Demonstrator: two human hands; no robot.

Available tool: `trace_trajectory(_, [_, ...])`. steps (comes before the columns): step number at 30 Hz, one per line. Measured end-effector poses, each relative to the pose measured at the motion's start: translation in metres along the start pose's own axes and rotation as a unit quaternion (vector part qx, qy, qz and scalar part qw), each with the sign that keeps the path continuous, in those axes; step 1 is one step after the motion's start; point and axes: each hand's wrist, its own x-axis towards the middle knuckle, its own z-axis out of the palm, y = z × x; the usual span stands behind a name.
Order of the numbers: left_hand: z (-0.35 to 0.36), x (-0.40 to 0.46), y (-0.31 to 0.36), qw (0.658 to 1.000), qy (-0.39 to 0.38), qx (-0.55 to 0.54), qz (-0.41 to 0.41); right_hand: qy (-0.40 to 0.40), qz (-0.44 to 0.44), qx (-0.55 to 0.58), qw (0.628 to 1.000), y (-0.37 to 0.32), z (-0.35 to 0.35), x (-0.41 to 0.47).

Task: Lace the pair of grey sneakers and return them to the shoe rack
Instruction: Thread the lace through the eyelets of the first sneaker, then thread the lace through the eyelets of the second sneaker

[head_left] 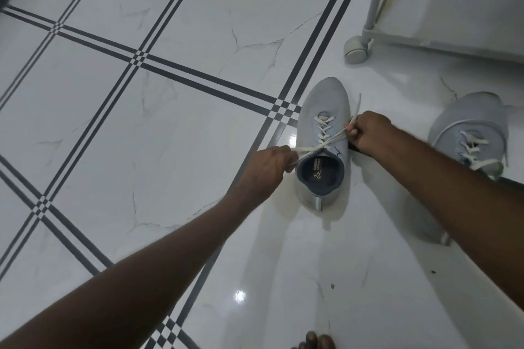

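L hand [266, 168] & R hand [368, 133] pull crossed laces [326, 142] over sneaker [323, 110].

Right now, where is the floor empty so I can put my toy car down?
Left of the sneaker being laced, the tiled floor is bare. It is crowded on the right: both hands, left hand and right hand, the second sneaker and the wheeled frame.

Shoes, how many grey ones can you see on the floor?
2. One grey sneaker sits in the middle between the two hands, which are pulling its laces. The other sneaker stands at the right, partly hidden behind the right forearm.
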Motion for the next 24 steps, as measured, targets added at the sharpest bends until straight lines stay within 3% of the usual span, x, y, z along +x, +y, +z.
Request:
trace_trajectory(5, [0.001, 0.005, -0.008, 1.0, -0.01, -0.003, -0.016, 0.025, -0.016, 0.001, 1.0, 0.006, -0.001, 0.014])
trace_trajectory(7, [0.003, 0.014, -0.016, 0.999, -0.017, -0.004, -0.036, 0.024, -0.06, -0.024, 0.998, 0.004, -0.01, 0.012])
trace_trajectory(10, [-0.009, 0.027, -0.025, 0.994, -0.004, -0.07, -0.086, -0.04, -0.122, -0.169, 0.977, -0.004, -0.023, 0.0])
trace_trajectory(13, [-0.035, 0.05, -0.023, 0.985, 0.048, -0.106, -0.124, -0.075, -0.125, -0.306, 0.941, -0.017, -0.038, -0.013])
trace_trajectory(18, [-0.06, 0.095, 0.033, 0.976, 0.092, -0.183, -0.081, -0.074, -0.122, -0.423, 0.895, -0.047, -0.061, -0.042])
trace_trajectory(21, [-0.04, 0.118, 0.079, 0.973, 0.006, -0.226, -0.037, -0.067, -0.165, -0.491, 0.853, -0.065, -0.096, -0.065])
trace_trajectory(24, [-0.01, 0.127, 0.122, 0.972, -0.095, -0.216, 0.025, 0.001, -0.247, -0.584, 0.773, -0.068, -0.145, -0.088])
